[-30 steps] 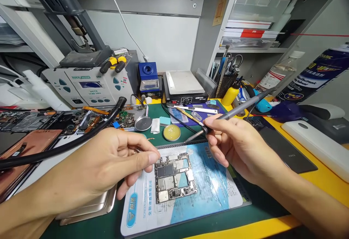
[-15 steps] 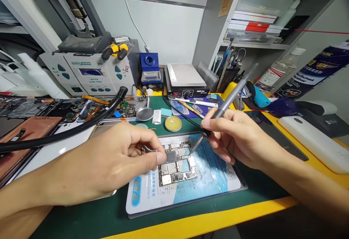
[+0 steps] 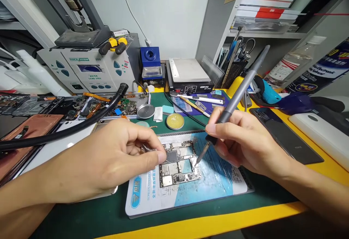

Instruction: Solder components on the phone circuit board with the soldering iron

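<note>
Blue sponge stand (image 3: pixel 149 62), yellow-handled pliers (image 3: pixel 113 45), grey scissors (image 3: pixel 246 50), white-capped clear bottle (image 3: pixel 296 59), white shelf boxes (image 3: pixel 265 12)

Right hand (image 3: pixel 240 137): gripping the soldering iron (image 3: pixel 237 93), tip down at the circuit board (image 3: pixel 172 156)!
Left hand (image 3: pixel 131 155): pinched over the board's left edge.
Flux tin (image 3: pixel 175 121): open, behind the pad (image 3: pixel 212 191).

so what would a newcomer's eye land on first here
Probably the two hands, left and right, meeting over the circuit board in the middle, the right holding a grey soldering iron. Next, perhaps, the round tin of yellow paste just behind, and the thick black hose curving in from the left.
</note>
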The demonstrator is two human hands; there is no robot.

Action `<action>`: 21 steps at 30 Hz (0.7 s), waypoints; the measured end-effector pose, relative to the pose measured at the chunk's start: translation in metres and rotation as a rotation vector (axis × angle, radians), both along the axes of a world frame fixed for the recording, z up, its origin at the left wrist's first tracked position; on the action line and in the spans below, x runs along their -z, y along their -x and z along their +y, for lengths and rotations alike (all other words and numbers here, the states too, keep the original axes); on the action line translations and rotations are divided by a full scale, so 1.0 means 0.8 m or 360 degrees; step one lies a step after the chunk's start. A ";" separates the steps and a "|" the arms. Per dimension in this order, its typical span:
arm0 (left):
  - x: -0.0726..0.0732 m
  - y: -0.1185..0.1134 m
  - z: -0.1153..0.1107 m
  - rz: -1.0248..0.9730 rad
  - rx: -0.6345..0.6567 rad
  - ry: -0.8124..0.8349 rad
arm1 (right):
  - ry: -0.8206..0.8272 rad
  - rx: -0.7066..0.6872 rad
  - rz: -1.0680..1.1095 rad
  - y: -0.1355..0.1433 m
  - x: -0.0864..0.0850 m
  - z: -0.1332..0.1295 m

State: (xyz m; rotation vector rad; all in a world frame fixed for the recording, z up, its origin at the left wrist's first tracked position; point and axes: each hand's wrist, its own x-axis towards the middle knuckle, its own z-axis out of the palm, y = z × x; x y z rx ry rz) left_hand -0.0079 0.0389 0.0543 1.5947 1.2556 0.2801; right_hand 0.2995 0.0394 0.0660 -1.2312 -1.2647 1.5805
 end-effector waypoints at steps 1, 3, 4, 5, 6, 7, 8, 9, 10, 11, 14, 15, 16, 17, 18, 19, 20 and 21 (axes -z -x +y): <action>-0.001 -0.001 0.001 -0.0002 -0.0011 0.0008 | -0.0003 0.0005 0.0002 -0.001 0.000 -0.001; -0.003 -0.003 0.002 0.0002 -0.0031 0.0020 | 0.0013 0.0038 -0.0017 -0.003 0.000 -0.005; -0.004 -0.004 0.002 0.0009 -0.0043 0.0028 | 0.0025 0.0062 -0.0033 -0.003 -0.002 -0.008; -0.005 -0.005 0.002 0.0017 -0.0053 0.0038 | 0.0041 0.0086 -0.0050 -0.003 -0.003 -0.010; -0.007 -0.006 0.002 0.0031 -0.0057 0.0047 | 0.0055 0.0106 -0.0063 -0.002 -0.004 -0.012; -0.008 -0.006 0.001 0.0044 -0.0050 0.0062 | 0.0061 0.0114 -0.0071 -0.001 -0.006 -0.014; -0.009 -0.007 0.000 0.0056 -0.0046 0.0069 | 0.0055 0.0122 -0.0071 0.001 -0.007 -0.016; -0.010 -0.007 -0.001 0.0062 -0.0040 0.0075 | 0.0041 0.0132 -0.0070 0.002 -0.007 -0.017; -0.011 -0.006 -0.002 0.0065 -0.0036 0.0073 | 0.0025 0.0145 -0.0068 0.003 -0.007 -0.017; -0.011 -0.006 -0.003 0.0067 -0.0037 0.0070 | 0.0010 0.0157 -0.0065 0.004 -0.006 -0.018; -0.010 -0.007 -0.004 0.0066 -0.0043 0.0033 | -0.0005 0.0175 -0.0064 0.006 -0.003 -0.018; -0.010 -0.007 -0.005 0.0074 -0.0049 0.0017 | 0.0001 0.0169 -0.0069 0.006 -0.003 -0.018; -0.010 -0.007 -0.005 0.0085 -0.0060 0.0000 | 0.0006 0.0166 -0.0074 0.006 -0.003 -0.018; -0.009 -0.008 -0.005 0.0094 -0.0068 -0.0009 | 0.0008 0.0166 -0.0078 0.006 -0.004 -0.018; -0.009 -0.008 -0.005 0.0104 -0.0077 -0.0013 | 0.0011 0.0165 -0.0082 0.006 -0.005 -0.018; -0.008 -0.008 -0.006 0.0115 -0.0080 -0.0010 | 0.0015 0.0162 -0.0086 0.006 -0.006 -0.018; -0.008 -0.008 -0.007 0.0122 -0.0082 -0.0007 | 0.0021 0.0158 -0.0089 0.005 -0.007 -0.018; -0.008 -0.009 -0.008 0.0132 -0.0091 -0.0008 | 0.0027 0.0154 -0.0093 0.005 -0.007 -0.018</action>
